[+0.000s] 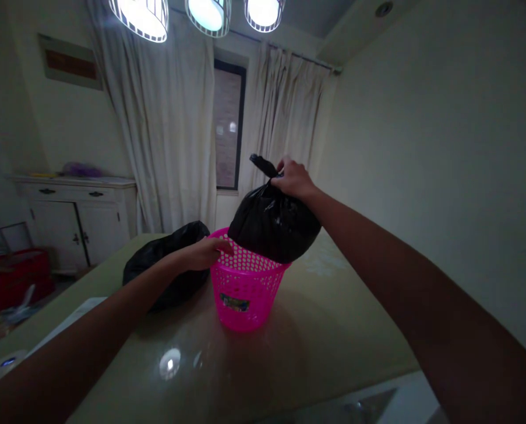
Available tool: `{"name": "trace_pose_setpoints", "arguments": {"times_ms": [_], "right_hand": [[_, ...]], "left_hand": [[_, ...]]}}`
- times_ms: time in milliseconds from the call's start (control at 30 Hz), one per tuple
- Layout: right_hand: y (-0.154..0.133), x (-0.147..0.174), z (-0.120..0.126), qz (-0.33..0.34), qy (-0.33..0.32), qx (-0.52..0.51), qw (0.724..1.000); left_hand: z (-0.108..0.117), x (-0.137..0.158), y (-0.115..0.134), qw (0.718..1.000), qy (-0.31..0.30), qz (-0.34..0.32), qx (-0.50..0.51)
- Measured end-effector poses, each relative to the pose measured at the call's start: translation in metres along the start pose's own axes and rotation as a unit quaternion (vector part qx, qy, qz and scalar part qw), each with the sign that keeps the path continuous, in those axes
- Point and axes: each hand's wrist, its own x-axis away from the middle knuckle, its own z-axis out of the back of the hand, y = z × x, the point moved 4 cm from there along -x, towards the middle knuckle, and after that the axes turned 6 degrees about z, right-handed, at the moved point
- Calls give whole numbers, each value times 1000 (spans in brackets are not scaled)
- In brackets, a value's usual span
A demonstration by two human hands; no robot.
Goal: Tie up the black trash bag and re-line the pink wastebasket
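Note:
A pink perforated plastic basket (pixel 247 294) stands upright on the table, with a small label on its front. My left hand (pixel 205 253) grips its rim on the left side, fingers over the edge. In my right hand (pixel 293 178) is the gathered neck of a full black garbage bag (pixel 274 227), whose twisted end sticks up to the left. That bag hangs at the right side of the basket's mouth and covers part of the rim; whether it rests on the rim I cannot tell. Behind my left forearm lies a second black bag (pixel 166 250).
The shiny table (pixel 325 347) reflects the lamps. At its left edge lie a white roll (pixel 2 368) and a white sheet. Further left are a red container (pixel 22 277) and a white cabinet (pixel 55 227). Curtains (pixel 170 129) and a window stand behind; three lamps hang above.

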Motion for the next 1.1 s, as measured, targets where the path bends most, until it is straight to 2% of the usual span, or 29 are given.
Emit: {"name": "trace_pose_setpoints", "arguments": {"times_ms": [133, 233, 367, 467, 533, 633, 767, 833, 967, 1033, 1100], "right_hand": [[-23, 28, -66, -46, -109, -43, 992], [-40, 53, -109, -15, -211, -83, 974], [-45, 81, -141, 57, -373, -164, 911], [-33, 89, -142, 75, -424, -227, 874], [-23, 89, -136, 69, -412, -243, 875], [-14, 87, -125, 83, -351, -260, 895], [-2, 90, -106, 104, -294, -326, 893], [15, 93, -95, 100, -286, -302, 904], [53, 101, -76, 69, -263, -164, 948], [56, 106, -73, 64, -233, -154, 958], [43, 112, -78, 82, -220, -196, 952]], "left_hand": [[-7, 7, 15, 994, -102, -8, -25], [-7, 10, 22, 990, -128, -7, -59], [0, 10, 25, 987, -93, 5, -130], [4, 5, 28, 982, -51, 5, -180], [-1, -2, 31, 977, -55, -1, -204], [-17, -19, 35, 972, -64, -10, -227], [-29, -38, 31, 971, -21, -6, -237], [-23, -42, 23, 971, -1, -2, -239], [-2, -41, 2, 973, 29, 22, -230], [1, -42, -2, 975, 40, 29, -217], [-3, -44, 3, 978, 50, 23, -203]]}}
